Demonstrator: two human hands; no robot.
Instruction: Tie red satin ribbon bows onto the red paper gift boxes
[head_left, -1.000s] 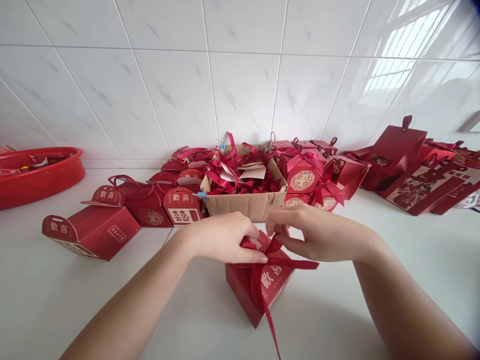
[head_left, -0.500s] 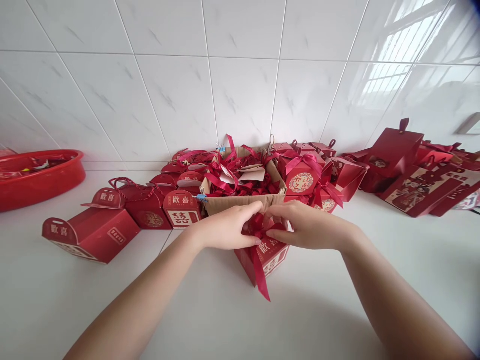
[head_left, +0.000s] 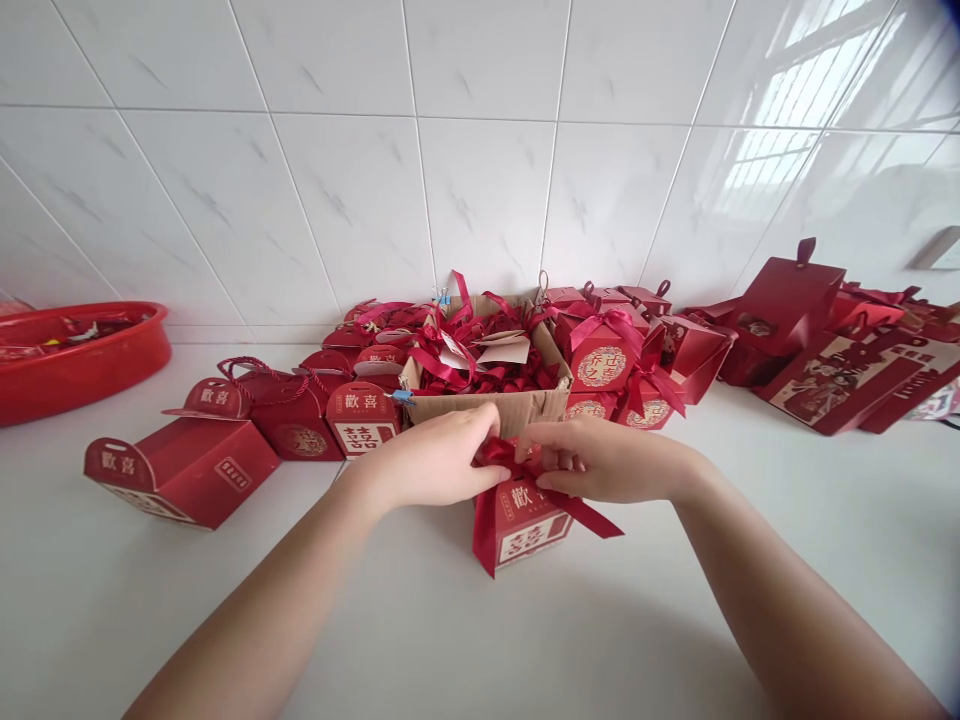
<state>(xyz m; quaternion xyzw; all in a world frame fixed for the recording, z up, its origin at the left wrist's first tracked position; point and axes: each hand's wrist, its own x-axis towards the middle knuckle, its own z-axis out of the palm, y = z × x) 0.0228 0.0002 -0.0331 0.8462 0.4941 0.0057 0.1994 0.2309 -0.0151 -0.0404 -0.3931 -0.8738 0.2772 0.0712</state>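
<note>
A small red gift box (head_left: 525,535) with pale lettering stands on the white counter in front of me. Dark red ribbon (head_left: 486,525) is looped at its top, one tail hanging down the left side and another sticking out to the right. My left hand (head_left: 450,455) pinches the ribbon at the upper left of the box. On the other side, my right hand (head_left: 604,458) has its fingers curled closed on the ribbon near the knot. The fingers partly hide the knot and the box top.
Right behind my hands is an open cardboard box (head_left: 487,405) full of red ribbons and cards. Red gift boxes (head_left: 180,460) line the left; ribboned boxes (head_left: 604,350) stack at right. A red basin (head_left: 82,375) sits far left, red bags (head_left: 795,310) far right, against the tiled wall.
The gift box has turned so its lettered front faces me more. The ribbon tails have spread to left and right, and my hands have moved slightly apart.
</note>
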